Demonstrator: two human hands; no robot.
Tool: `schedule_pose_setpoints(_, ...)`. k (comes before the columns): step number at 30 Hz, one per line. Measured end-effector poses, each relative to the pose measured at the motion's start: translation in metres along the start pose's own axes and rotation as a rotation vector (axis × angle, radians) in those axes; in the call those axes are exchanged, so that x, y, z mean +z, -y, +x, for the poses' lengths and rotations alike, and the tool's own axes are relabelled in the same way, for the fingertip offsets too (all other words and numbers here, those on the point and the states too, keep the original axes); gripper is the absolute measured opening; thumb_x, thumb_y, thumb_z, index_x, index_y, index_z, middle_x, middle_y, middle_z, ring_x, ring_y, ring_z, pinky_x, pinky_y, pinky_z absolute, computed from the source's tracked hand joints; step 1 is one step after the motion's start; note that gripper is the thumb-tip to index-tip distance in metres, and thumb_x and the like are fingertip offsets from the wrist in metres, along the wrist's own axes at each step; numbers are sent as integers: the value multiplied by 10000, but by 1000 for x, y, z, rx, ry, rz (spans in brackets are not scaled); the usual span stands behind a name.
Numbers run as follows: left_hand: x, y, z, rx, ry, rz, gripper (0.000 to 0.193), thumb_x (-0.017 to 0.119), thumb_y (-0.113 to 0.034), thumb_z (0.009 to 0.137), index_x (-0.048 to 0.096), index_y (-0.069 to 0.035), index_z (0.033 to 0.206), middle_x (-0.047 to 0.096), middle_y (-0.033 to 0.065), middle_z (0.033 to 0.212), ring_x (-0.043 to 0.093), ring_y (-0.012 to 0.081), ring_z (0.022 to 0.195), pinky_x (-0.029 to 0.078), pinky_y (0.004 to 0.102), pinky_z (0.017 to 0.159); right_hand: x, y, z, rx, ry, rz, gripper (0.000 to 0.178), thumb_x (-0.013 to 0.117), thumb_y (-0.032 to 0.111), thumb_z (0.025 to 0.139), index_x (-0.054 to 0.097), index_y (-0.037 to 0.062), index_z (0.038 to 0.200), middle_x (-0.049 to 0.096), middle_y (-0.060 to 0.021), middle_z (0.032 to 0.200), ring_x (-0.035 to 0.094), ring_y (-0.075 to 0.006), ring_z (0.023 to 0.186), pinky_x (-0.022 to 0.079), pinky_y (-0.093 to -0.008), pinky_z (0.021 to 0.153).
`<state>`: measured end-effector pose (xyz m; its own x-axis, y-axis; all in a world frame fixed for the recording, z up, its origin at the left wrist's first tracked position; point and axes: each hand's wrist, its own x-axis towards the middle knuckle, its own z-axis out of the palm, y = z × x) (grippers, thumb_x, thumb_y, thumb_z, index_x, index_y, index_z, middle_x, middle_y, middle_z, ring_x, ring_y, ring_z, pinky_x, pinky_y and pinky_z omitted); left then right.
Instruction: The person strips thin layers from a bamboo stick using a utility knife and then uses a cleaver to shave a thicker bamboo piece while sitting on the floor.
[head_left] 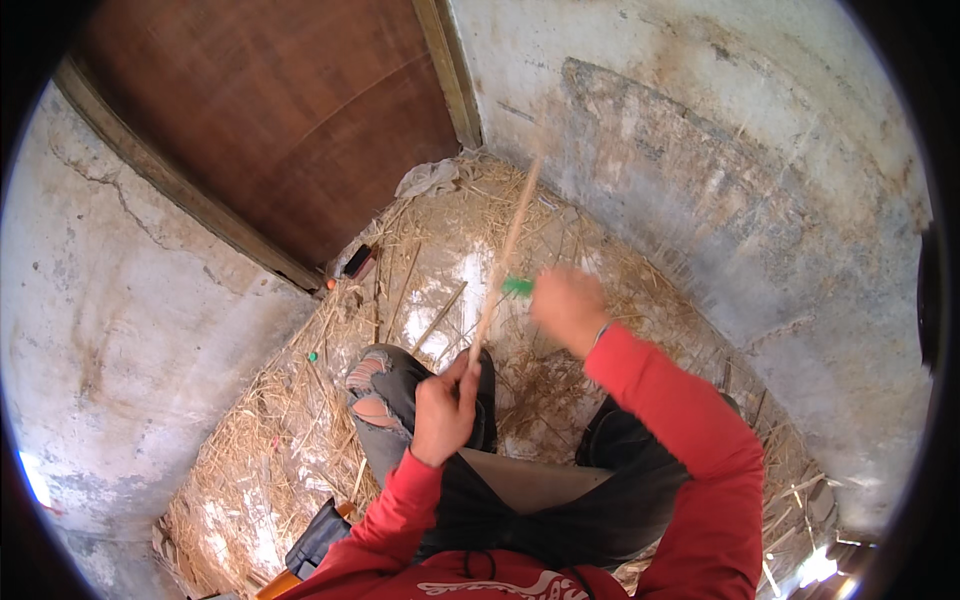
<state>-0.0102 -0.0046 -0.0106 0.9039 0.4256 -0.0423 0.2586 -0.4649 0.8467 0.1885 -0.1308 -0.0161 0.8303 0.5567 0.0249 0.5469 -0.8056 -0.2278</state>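
Pale stick (510,236) | above straw-strewn floor (265,440), near end gripped by left fingers (467,395) | right fingers (553,300) closed round green tool (517,286), blurred | step: apparently working the stick's surface | next: wants steady left grip, controlled strokes

A long, thin, pale tan stick (508,247) is slanting forward from the left hand (445,415), its far end blurring. A small green object (518,287), partly hiding inside the right hand (568,308), is jutting toward the stick's middle, contact staying unclear.
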Motion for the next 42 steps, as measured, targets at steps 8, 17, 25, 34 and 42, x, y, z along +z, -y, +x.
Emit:
schedule_pose_setpoints(8,-7,10,-84,-64,59,-231,263,617,-115,992,686,22,1206,676,111,758,543,60,662,483,257,616,-46,-226,47,578,-256,12,333,685,246,796,699,-20,995,708,-258,1023,690,-421,968,554,-491,839)
schedule_pose_setpoints(17,-3,0,-19,237,-143,-41,296,651,-132,971,679,58,1196,491,98,590,434,103,507,388,281,506,-63,-160,36,327,-230,288,285,671,211,791,684,-67,852,680,-272,808,679,-423,747,538,-499,699)
schedule_pose_setpoints(25,13,-12,12,278,-229,-15,337,673,-153,963,666,101,1184,408,83,563,385,64,521,356,275,476,-69,-27,-26,-134,-94,242,211,669,200,763,707,-6,783,655,-234,685,674,-396,649,549,-486,635)
schedule_pose_setpoints(34,13,-18,23,265,-272,11,374,674,-178,965,653,118,1193,487,136,582,409,63,537,405,291,494,-49,14,-43,-178,23,155,160,663,146,723,705,-3,761,677,-243,723,699,-417,704,566,-483,637)
schedule_pose_setpoints(42,3,-11,17,120,-180,38,381,653,-176,979,638,131,1203,547,173,614,455,75,547,442,300,521,-21,20,-25,-158,22,140,141,666,139,716,703,4,735,690,-235,742,708,-410,719,565,-486,623)
